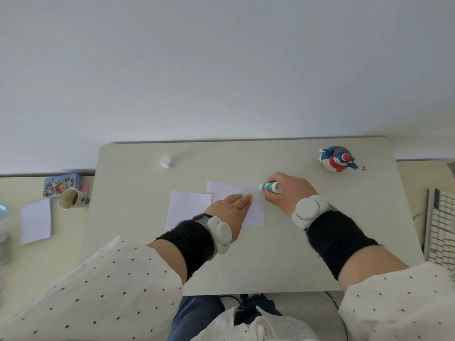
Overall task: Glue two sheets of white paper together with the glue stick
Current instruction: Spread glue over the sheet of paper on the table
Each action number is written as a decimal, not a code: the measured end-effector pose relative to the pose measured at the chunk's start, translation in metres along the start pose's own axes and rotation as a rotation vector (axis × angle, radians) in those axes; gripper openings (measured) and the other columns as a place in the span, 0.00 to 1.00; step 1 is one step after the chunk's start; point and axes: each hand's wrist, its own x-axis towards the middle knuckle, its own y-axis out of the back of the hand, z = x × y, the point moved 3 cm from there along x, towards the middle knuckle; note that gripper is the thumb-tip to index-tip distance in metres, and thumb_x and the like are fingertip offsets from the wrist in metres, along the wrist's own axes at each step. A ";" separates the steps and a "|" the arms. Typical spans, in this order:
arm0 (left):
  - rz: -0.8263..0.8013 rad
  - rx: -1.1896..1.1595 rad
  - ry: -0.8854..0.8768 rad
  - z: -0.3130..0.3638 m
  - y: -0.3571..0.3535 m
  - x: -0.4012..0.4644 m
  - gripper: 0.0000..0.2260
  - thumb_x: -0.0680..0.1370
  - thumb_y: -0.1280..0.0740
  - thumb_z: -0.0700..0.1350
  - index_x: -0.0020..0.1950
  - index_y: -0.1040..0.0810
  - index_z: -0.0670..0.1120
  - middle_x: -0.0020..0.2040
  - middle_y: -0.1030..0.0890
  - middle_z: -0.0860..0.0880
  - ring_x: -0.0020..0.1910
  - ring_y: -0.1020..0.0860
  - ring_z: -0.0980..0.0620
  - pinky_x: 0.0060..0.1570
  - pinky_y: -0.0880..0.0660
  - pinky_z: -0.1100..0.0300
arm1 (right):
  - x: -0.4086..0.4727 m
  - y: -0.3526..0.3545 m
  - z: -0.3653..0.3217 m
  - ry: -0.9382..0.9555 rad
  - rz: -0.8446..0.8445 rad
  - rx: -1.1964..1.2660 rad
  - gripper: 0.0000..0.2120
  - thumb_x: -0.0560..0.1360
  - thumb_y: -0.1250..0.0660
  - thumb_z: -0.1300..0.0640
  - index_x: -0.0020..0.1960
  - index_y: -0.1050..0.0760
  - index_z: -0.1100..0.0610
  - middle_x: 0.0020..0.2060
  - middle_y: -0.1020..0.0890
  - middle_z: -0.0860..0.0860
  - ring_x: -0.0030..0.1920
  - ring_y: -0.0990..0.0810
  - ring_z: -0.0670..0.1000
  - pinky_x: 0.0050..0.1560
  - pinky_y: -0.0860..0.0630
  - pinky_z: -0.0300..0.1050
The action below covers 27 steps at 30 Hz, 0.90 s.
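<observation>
My right hand (pixel 286 193) grips the glue stick (pixel 270 187) at the right sheet (pixel 256 212)'s far corner, maybe touching. My flat left hand (pixel 230 214) should press harder while I rub.

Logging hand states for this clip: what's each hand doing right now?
Left hand: open, fingers flat on the paper.
Right hand: holding the glue stick, tip at the paper.

Office or home desk: keyboard (pixel 440 227), paper cup (pixel 70 198), toy figurine (pixel 338 159).
</observation>
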 end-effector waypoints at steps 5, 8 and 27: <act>-0.018 -0.038 0.008 0.001 0.006 -0.001 0.31 0.78 0.45 0.37 0.78 0.56 0.47 0.78 0.57 0.56 0.77 0.53 0.52 0.70 0.40 0.57 | -0.013 -0.010 0.002 -0.009 -0.051 -0.021 0.10 0.73 0.34 0.47 0.52 0.25 0.49 0.41 0.19 0.49 0.41 0.22 0.52 0.38 0.30 0.42; -0.030 -0.042 0.009 0.002 0.009 -0.001 0.31 0.78 0.45 0.37 0.78 0.56 0.47 0.78 0.57 0.56 0.77 0.53 0.52 0.70 0.39 0.56 | -0.024 -0.016 0.004 -0.030 -0.078 -0.041 0.10 0.72 0.34 0.46 0.51 0.26 0.48 0.40 0.20 0.47 0.40 0.22 0.51 0.37 0.31 0.41; -0.017 -0.059 0.023 0.003 0.011 -0.003 0.32 0.78 0.46 0.36 0.78 0.56 0.48 0.78 0.57 0.57 0.76 0.53 0.54 0.69 0.38 0.58 | -0.037 -0.025 0.004 -0.061 -0.146 -0.076 0.09 0.73 0.37 0.44 0.51 0.26 0.46 0.43 0.19 0.47 0.42 0.22 0.52 0.38 0.30 0.41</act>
